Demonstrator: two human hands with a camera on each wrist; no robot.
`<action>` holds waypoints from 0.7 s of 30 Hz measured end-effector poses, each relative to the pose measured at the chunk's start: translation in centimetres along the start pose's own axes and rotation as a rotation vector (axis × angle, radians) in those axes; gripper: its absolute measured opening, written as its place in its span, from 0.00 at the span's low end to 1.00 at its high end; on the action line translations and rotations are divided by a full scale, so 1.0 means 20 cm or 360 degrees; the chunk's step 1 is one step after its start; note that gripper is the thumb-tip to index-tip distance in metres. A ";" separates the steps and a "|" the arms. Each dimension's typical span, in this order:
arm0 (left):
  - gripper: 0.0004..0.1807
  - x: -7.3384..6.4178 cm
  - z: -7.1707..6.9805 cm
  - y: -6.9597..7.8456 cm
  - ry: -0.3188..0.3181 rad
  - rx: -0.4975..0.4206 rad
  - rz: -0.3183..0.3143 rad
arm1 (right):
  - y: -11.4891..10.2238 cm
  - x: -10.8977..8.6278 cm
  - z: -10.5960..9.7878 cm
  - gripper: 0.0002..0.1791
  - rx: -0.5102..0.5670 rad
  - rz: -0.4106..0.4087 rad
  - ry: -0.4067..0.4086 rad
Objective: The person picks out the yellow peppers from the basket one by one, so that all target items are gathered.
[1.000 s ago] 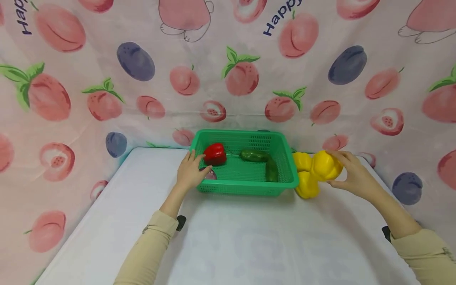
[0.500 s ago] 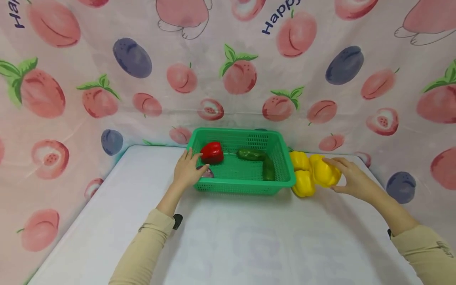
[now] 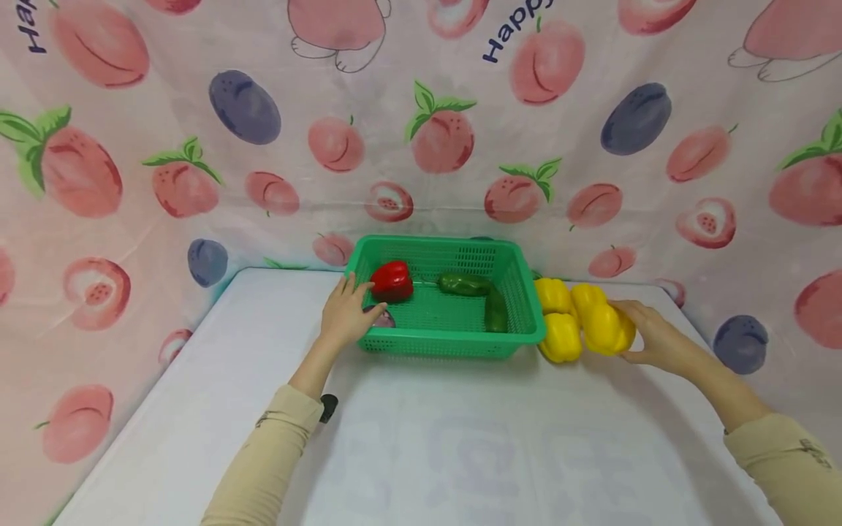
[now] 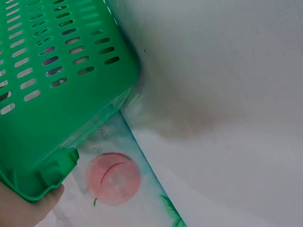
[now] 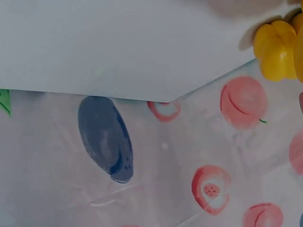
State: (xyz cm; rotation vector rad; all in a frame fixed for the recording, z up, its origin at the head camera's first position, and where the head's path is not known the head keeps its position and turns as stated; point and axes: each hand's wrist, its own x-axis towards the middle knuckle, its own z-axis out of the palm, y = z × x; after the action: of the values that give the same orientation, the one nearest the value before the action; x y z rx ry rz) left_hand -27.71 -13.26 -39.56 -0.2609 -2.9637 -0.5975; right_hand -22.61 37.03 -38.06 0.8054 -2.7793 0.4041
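The left hand grips the left rim of a green plastic basket, thumb over the inside; in the left wrist view, fingers hook round the rim. Inside lie a red bell pepper, a purple rounded thing partly hidden by the hand, and two long dark green vegetables. At the basket's right, the right hand holds a yellow bell pepper from its right side. More yellow bell peppers rest between it and the basket. One yellow pepper shows in the right wrist view; the hand is nearly out of that frame.
A white table spreads in front of the basket. Behind it hangs a pink cloth printed with fruit, close to the basket's back wall. The table's back edge runs near the yellow peppers.
The right hand has brought its yellow pepper slightly down toward the near side, showing another yellow pepper behind it. The left hand stays at the basket rim. The head view has shifted slightly.
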 end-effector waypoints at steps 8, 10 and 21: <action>0.33 0.01 0.00 0.01 0.0004 -0.0009 0.0005 | 0.05 -0.02 0.02 0.42 0.0132 0.0107 -0.0192; 0.34 0.02 0.01 0.01 -0.0001 -0.0010 0.0008 | 0.06 -0.02 0.02 0.41 0.0131 0.0114 -0.0241; 0.34 0.01 0.00 0.00 -0.0002 -0.0001 -0.0008 | 0.07 0.02 0.05 0.40 0.0035 0.0135 -0.0415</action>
State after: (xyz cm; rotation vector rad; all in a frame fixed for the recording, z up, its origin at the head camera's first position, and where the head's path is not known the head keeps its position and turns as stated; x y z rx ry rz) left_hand -27.90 -13.19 -39.54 -0.2539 -2.9662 -0.5988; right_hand -23.85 37.74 -39.22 0.7984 -3.0640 0.3687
